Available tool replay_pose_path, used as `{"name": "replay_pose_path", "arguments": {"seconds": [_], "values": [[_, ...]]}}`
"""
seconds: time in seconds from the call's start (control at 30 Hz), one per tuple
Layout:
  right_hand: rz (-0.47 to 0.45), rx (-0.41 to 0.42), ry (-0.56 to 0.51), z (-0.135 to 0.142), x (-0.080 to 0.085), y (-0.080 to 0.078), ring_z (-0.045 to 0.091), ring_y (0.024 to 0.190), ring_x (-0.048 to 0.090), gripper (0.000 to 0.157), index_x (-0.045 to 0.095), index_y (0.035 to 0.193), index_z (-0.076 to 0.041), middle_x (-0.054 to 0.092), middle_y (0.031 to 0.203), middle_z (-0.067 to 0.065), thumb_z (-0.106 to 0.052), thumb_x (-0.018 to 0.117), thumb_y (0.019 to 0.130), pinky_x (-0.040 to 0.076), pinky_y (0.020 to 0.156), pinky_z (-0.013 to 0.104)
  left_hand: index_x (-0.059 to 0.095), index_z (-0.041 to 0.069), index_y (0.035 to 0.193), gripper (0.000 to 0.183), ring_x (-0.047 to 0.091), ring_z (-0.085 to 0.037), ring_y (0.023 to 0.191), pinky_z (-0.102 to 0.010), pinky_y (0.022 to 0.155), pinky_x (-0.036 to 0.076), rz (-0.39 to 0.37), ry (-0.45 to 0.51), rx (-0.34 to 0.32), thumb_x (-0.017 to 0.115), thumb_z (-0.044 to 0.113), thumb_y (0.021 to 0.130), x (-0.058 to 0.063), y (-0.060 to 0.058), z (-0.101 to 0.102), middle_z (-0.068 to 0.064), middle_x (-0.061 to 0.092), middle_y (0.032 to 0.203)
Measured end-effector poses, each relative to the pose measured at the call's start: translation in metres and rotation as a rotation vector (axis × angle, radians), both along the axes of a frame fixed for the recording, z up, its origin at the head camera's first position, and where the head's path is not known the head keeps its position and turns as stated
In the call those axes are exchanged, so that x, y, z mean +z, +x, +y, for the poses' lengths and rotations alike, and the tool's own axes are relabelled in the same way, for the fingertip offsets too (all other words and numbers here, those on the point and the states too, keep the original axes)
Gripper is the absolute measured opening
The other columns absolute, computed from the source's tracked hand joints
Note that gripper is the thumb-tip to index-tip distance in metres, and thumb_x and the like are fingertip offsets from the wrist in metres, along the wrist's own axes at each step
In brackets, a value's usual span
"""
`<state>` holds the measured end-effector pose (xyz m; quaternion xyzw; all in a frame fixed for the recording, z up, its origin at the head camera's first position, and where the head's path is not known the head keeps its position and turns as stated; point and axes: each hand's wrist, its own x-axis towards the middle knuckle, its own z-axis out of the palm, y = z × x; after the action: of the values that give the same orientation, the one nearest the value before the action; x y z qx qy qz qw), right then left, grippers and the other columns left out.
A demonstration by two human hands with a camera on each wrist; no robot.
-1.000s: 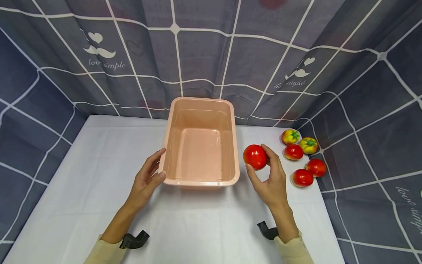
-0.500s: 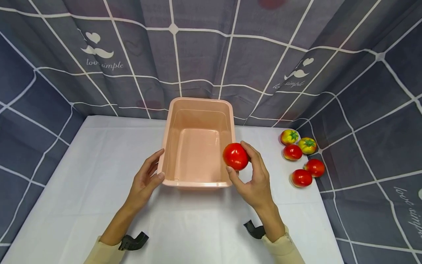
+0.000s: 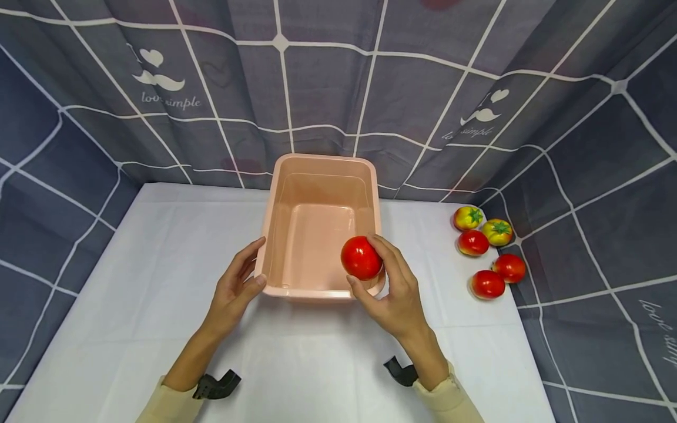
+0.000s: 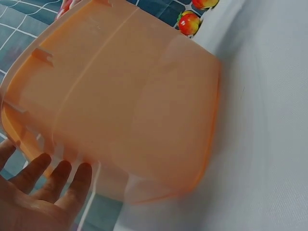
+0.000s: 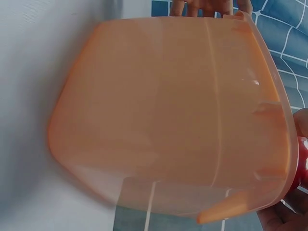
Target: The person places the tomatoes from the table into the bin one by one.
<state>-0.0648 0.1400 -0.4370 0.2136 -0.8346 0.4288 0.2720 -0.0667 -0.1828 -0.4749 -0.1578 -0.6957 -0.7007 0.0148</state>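
In the head view my right hand [image 3: 394, 294] pinches a shiny red tomato [image 3: 361, 257] between thumb and fingers. The tomato overlaps the near right corner of a pink plastic bin [image 3: 373, 200], above its rim. My left hand [image 3: 233, 291] is at the bin's left side, its fingertips and thumb touching the outer rim. Lightly bent, spread fingers [image 4: 53, 183] lie against the bin wall in the left wrist view. At the right edge of the right wrist view, a sliver of the tomato [image 5: 302, 163] shows beyond the bin wall [image 5: 159, 115].
Several red and yellow-green tomatoes [image 3: 488, 285] lie at the right end of the white-covered table [image 3: 317, 364]. Grey checked curtains [image 3: 328, 76] stand close behind the bin and along both sides. A black strap mount [image 3: 217, 385] sits on each wrist.
My right hand has carried the tomato leftward from beside the bin to over its near right corner. The left hand and the bin stay in place.
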Motion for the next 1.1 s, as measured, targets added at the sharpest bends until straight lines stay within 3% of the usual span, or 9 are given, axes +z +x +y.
{"name": "replay_pose_path", "arguments": {"seconds": [0.4, 0.9, 1.1], "values": [[0.040, -0.004, 0.053, 0.0000, -0.0017, 0.0002, 0.029, 0.137, 0.064, 0.074, 0.059, 0.152, -0.008, 0.065, 0.149, 0.014, -0.023, 0.088, 0.085, 0.050, 0.118, 0.022, 0.038, 0.015, 0.168, 0.072, 0.046, -0.016, 0.150, -0.018, 0.119, 0.047, 0.004, 0.000, -0.005, 0.057, -0.007, 0.102, -0.0017, -0.0013, 0.0009, -0.011, 0.039, 0.170], [0.080, 0.026, 0.036, -0.0011, -0.0038, 0.0000, 0.032, 0.136, 0.063, 0.067, 0.061, 0.147, 0.000, 0.065, 0.148, 0.015, -0.020, 0.086, 0.089, 0.047, 0.118, 0.017, 0.038, 0.015, 0.168, 0.072, 0.049, -0.014, 0.147, -0.018, 0.117, 0.048, 0.007, -0.001, 0.003, 0.056, -0.008, 0.102, -0.0010, 0.0006, 0.0007, -0.013, 0.041, 0.167], [0.074, 0.010, 0.029, 0.0015, -0.0024, 0.0001, 0.031, 0.135, 0.063, 0.068, 0.061, 0.149, -0.003, 0.066, 0.147, 0.014, -0.019, 0.086, 0.088, 0.046, 0.121, 0.020, 0.038, 0.014, 0.168, 0.072, 0.047, -0.014, 0.150, -0.017, 0.119, 0.046, 0.009, -0.003, 0.005, 0.056, -0.008, 0.102, -0.0015, 0.0005, 0.0001, -0.013, 0.040, 0.168]]}}
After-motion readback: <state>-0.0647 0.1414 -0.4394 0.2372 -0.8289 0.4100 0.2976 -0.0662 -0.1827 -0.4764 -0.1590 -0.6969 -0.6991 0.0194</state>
